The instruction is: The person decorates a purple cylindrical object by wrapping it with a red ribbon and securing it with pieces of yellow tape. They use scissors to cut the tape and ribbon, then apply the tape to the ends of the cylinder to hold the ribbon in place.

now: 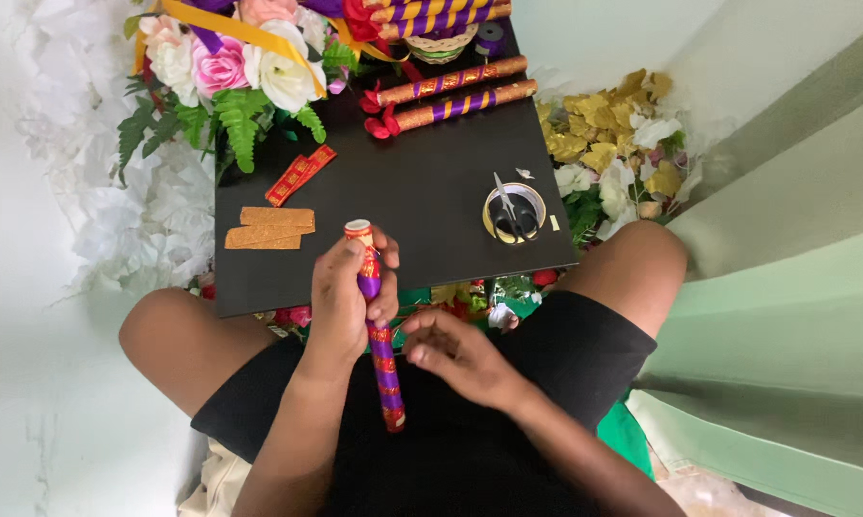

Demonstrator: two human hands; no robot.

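Black counter (422, 191) fills frame centre. Upper left: artificial bouquet (230, 67) of pink and white flowers with green fern leaves and a yellow ribbon. Top centre: two wrapped sticks (450, 91), gold with purple bands, red bows at their left ends. Left: two tan cork strips (270, 228), red-gold trim piece (299, 174). Right: scissors (510, 209) on tape roll (537, 201). Gold and white flowers (613, 144) at the counter's right edge.

Purple-and-red wrapped stick (378, 330) stands nearly upright over the lap, top end level with the black board's (403, 182) near edge, gripped mid-length.
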